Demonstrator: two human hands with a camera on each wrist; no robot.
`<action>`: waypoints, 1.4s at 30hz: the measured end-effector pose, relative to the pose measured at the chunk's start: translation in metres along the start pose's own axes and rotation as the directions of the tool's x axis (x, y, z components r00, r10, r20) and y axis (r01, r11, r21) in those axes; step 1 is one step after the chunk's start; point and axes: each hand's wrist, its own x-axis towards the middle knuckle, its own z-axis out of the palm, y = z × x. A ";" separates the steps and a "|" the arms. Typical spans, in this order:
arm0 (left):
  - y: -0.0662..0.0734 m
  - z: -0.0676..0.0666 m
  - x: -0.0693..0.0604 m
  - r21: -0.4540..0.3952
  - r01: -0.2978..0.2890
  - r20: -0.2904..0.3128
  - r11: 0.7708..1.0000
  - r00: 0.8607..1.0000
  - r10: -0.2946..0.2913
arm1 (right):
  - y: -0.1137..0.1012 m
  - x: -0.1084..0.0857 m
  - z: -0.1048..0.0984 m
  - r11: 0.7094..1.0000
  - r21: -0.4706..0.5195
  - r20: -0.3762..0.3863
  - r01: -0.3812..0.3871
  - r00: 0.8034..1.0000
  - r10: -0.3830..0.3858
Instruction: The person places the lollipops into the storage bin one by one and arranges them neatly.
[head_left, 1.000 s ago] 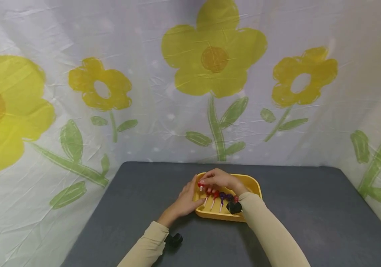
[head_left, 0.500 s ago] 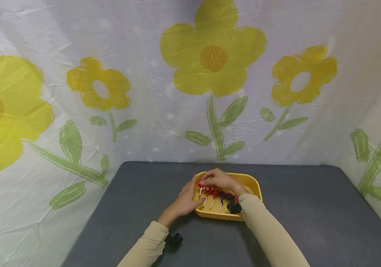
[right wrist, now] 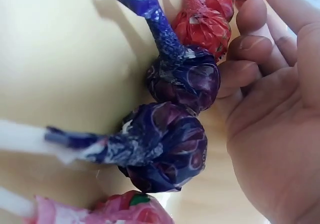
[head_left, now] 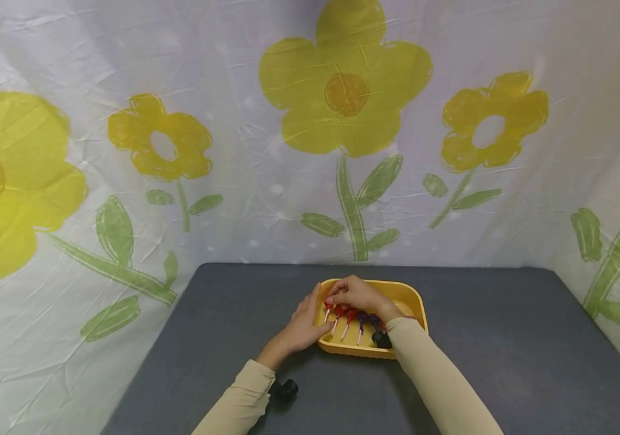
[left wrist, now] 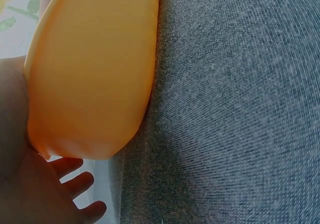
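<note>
A yellow tray (head_left: 355, 352) holds a row of wrapped lollipops. With thumb and fingers, my right hand (head_left: 360, 295) pinches the head of a red lollipop (head_left: 327, 312) at the tray's left end; its white stick points toward me. In the right wrist view, the curled fingers are beside another red lollipop (right wrist: 202, 31) and a purple lollipop (right wrist: 185, 79). My left hand (head_left: 304, 325) rests against the tray's left side, thumb over the rim. The left wrist view shows its fingers (left wrist: 80, 185) straight and spread beyond the tray's outer wall.
A second purple lollipop (right wrist: 162, 146) and a pink one (right wrist: 132, 209) lie farther right in the row, partly hidden by my right wrist in the head view. The tray stands on a dark grey table (head_left: 223, 314). Behind it hangs a flower-printed curtain (head_left: 255, 181).
The red lollipop in my right hand has come down slightly, and its stick now slants beside the others. My left hand keeps its place on the tray.
</note>
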 end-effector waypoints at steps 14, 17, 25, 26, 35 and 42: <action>0.000 0.001 0.000 -0.009 0.006 -0.005 1.000 1.000 -0.006 | 0.001 0.000 0.002 0.992 -0.124 -0.028 0.024 0.999 -0.028; 0.001 0.001 -0.001 -0.011 0.011 0.000 1.000 1.000 -0.011 | 0.001 0.000 0.003 0.989 -0.144 -0.030 0.031 0.999 -0.036; 0.000 0.001 -0.001 0.005 -0.001 -0.005 1.000 1.000 0.001 | 0.002 -0.001 0.003 0.981 -0.185 -0.030 0.056 0.998 -0.063; 0.000 0.001 -0.001 0.008 -0.003 -0.006 1.000 1.000 0.003 | 0.002 -0.001 0.003 0.980 -0.187 -0.031 0.061 0.997 -0.068; 0.002 0.001 -0.003 -0.003 -0.001 -0.003 1.000 1.000 0.001 | 0.003 -0.002 0.005 0.977 -0.207 -0.023 0.053 0.998 -0.059; 0.001 0.001 -0.003 0.010 -0.019 -0.021 1.000 1.000 0.019 | 0.001 -0.001 0.004 0.976 -0.211 -0.032 0.060 0.997 -0.068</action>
